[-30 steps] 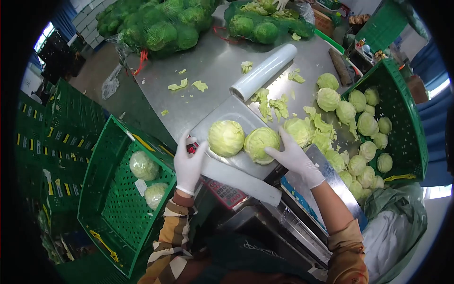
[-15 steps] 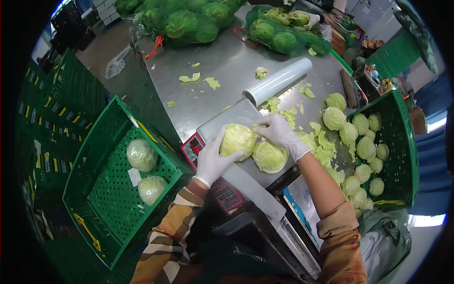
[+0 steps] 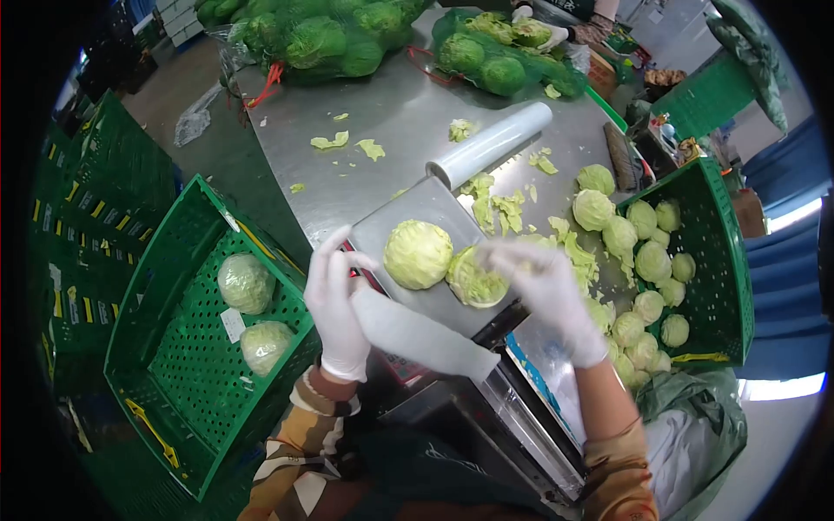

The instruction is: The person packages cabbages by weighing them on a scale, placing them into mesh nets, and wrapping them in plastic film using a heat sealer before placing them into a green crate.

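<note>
Two pale green cabbages lie on the metal pan of a weighing scale [image 3: 382,230]: a rounder left cabbage [image 3: 418,254] and a right cabbage [image 3: 477,276] with loose outer leaves. My left hand [image 3: 337,304], white-gloved, is off the cabbages at the scale's left edge, fingers stretched out and apart. A strip of whitish film [image 3: 426,334] runs from beside that hand down to the wrapping device [image 3: 530,434]. Motion smears my right hand [image 3: 552,291], also gloved, whose fingertips overlap the right cabbage's edge in this view.
A green crate [image 3: 187,382] at left holds two wrapped cabbages. Another crate [image 3: 734,260] and a pile of bare cabbages [image 3: 651,260] are at right. A film roll [image 3: 491,143] lies behind the scale. Netted cabbages [image 3: 317,43] and a co-worker's gloved hand [image 3: 552,35] are at the back.
My left hand has let go of the left cabbage and moved left, fingers spreading. My right hand has shifted toward me and right. The view has moved slightly.
</note>
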The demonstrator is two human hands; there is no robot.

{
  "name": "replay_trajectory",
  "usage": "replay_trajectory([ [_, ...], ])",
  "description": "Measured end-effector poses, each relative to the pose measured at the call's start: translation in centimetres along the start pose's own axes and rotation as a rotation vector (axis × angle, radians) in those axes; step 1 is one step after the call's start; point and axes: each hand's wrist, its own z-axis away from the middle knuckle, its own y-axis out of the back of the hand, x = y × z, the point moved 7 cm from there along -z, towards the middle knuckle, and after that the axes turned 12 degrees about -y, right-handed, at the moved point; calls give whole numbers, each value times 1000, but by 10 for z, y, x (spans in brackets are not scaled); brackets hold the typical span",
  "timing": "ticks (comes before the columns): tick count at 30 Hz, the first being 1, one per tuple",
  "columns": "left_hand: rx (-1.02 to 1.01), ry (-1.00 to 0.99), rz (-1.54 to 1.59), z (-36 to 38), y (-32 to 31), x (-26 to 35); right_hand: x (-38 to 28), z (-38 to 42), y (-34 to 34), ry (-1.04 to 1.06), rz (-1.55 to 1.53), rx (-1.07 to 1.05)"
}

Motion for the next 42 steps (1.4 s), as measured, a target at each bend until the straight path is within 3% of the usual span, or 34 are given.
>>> replay_trajectory([
  [1,-45,119,139,5,-14,9,5,22,-19,-136,-129,-38],
  [2,-52,114,140,8,-23,14,8,35,-34,-43,-88,-30],
  [3,-110,256,311,16,-38,12,11,48,-47,-87,-154,-40],
  [4,-169,399,480,25,-51,11,20,61,-62,-256,-339,-118],
  [6,-227,407,559,30,-64,13,28,77,-81,-321,-597,-180],
  [8,-79,54,233,22,-62,37,15,94,-89,-282,-652,-147],
  [9,-132,230,483,33,-67,24,10,101,-91,-255,-703,-118],
  [10,-144,225,488,41,-68,24,8,107,-92,-246,-705,-107],
  [13,-240,-15,206,76,-81,32,31,116,-93,-276,-808,205],
  [14,-247,-21,213,88,-82,32,33,123,-94,-267,-808,213],
  [16,-250,-92,159,103,-78,41,25,138,-88,-207,-629,311],
  [17,-326,-264,78,105,-80,33,11,153,-80,-140,-435,394],
  [18,-332,-273,84,110,-80,34,14,162,-78,-131,-436,402],
  [20,-387,-45,224,127,-88,24,16,183,-77,14,-305,376],
  [22,-462,-141,150,140,-89,31,35,198,-78,9,-260,395],
  [24,-529,422,604,174,-100,12,49,209,-74,-13,-337,484],
  [25,-545,497,622,187,-104,12,37,216,-73,-135,-391,509],
  [28,-606,480,695,205,-99,38,46,223,-71,-123,-547,530],
  [29,-657,463,774,217,-98,36,58,223,-74,-410,-599,623],
  [30,-762,174,512,220,-94,37,61,226,-74,-400,-614,629],
  [32,-723,-245,194,216,-85,68,54,232,-69,-56,-486,605],
  [33,-730,-254,188,215,-84,68,59,234,-70,-34,-547,636],
  [36,-648,-121,262,208,-76,60,64,240,-61,-35,-483,809],
  [37,-660,-66,275,207,-73,60,63,242,-48,55,-243,898],
  [40,-677,103,309,211,-66,58,57,246,-37,73,-529,876],
  [42,-812,379,341,224,-64,42,69,250,-28,-15,-573,821],
])
